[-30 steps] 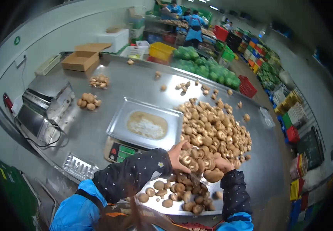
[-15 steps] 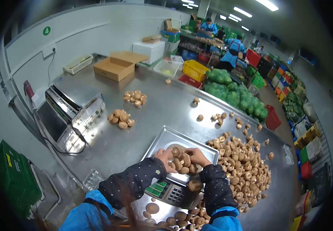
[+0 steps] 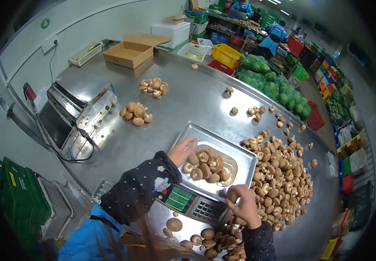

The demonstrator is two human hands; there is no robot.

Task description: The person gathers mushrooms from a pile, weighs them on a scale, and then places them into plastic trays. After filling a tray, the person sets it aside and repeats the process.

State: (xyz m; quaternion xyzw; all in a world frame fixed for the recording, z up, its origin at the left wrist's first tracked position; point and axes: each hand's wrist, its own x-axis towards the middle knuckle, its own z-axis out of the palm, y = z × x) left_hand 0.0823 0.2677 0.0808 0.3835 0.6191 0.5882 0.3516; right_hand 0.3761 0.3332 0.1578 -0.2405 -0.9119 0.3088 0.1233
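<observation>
The left hand (image 3: 181,153) has come away from the clutch of mushrooms (image 3: 206,168), its fingers loosely spread and holding nothing. Just to its right, that clutch, held between both hands half a second ago, now lies in the metal tray (image 3: 244,164) on the scale (image 3: 196,205), so the load appears to be set down. Farther right, the right hand (image 3: 243,204) curls in, seemingly pinching a lone mushroom (image 3: 232,197); the big heap (image 3: 279,174) lies beyond it.
</observation>
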